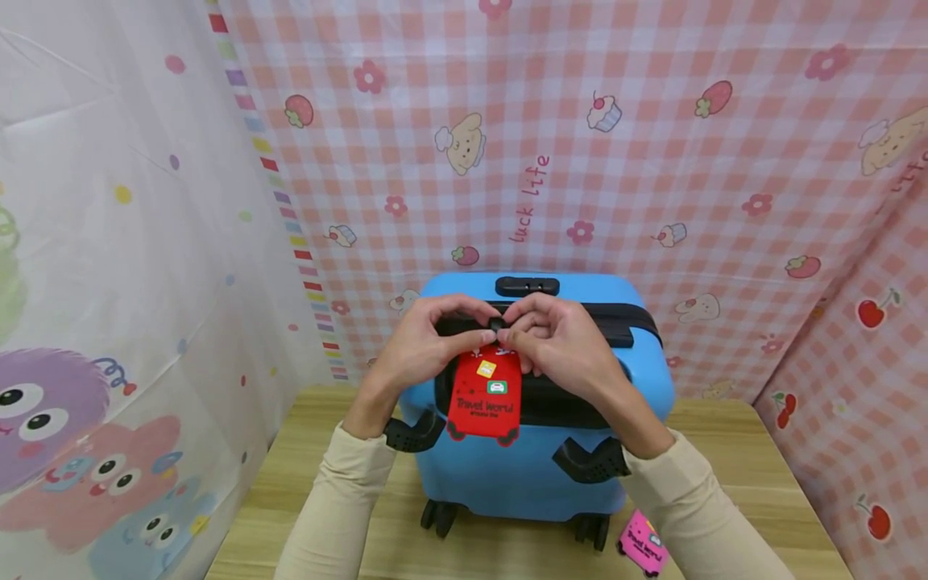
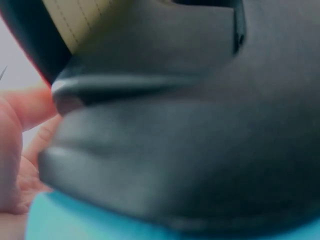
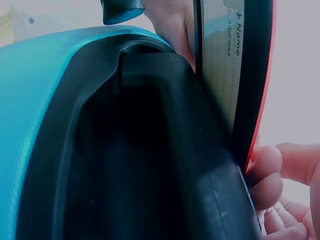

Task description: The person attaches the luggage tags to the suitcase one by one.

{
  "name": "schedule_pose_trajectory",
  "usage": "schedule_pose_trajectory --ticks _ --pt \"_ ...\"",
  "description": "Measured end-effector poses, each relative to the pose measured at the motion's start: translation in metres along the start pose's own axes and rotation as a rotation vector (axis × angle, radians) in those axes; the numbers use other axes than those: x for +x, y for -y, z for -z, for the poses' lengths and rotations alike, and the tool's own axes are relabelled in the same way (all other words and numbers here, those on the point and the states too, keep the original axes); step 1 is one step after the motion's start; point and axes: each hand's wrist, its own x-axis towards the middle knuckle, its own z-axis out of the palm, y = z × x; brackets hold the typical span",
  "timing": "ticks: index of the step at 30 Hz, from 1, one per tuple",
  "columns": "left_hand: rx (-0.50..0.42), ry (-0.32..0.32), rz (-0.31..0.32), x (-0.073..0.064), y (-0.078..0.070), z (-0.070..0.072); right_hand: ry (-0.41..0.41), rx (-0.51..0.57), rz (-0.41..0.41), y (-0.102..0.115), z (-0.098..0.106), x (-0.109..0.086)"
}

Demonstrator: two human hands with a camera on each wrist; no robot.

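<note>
A red luggage tag (image 1: pixel 484 407) printed "Travel World" hangs in front of the black handle of a blue suitcase (image 1: pixel 507 475). At its top, my left hand (image 1: pixel 424 342) and right hand (image 1: pixel 569 342) meet, thumbs and forefingers pinching the short black strap (image 1: pixel 496 325). Fingertips cover part of the strap. From the right wrist view, the tag's back shows a lined card (image 3: pixel 225 60) marked Name and Address. Right-hand fingers (image 3: pixel 267 177) curl beside the tag's edge there. The left wrist view is mostly filled by the black handle part (image 2: pixel 165 145).
The suitcase stands on its wheels on a wood-grain table (image 1: pixel 725 451). A pink luggage tag (image 1: pixel 644 544) lies at its front right, near my right sleeve. A black combination lock (image 1: pixel 528 286) sits on the case's top. Patterned cloth (image 1: pixel 551 121) hangs close behind and at both sides.
</note>
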Motion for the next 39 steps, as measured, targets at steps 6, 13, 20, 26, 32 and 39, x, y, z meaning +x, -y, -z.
schedule_pose_trajectory --ticks 6,13,20,26,32,39 --pt "0.015 -0.015 0.009 0.0013 0.0002 0.0002 -0.010 0.003 0.008 -0.0001 -0.0012 0.0005" --pt "0.025 -0.012 0.010 0.0021 0.0019 0.0005 -0.014 0.002 0.017 0.0004 -0.0010 0.0001" --pt "0.045 -0.023 0.014 0.0010 0.0002 0.0003 -0.018 -0.004 0.024 0.0003 -0.0017 0.0004" --pt "0.053 -0.036 0.023 0.0012 -0.0004 -0.0013 -0.025 -0.002 0.023 -0.0001 -0.0024 0.0004" --pt "0.058 -0.043 -0.002 0.0013 0.0000 -0.0033 -0.033 -0.011 0.030 -0.0018 -0.0024 0.0006" --pt "0.074 -0.068 -0.034 0.0012 0.0004 -0.0050 -0.044 -0.035 0.050 -0.0029 -0.0030 0.0005"
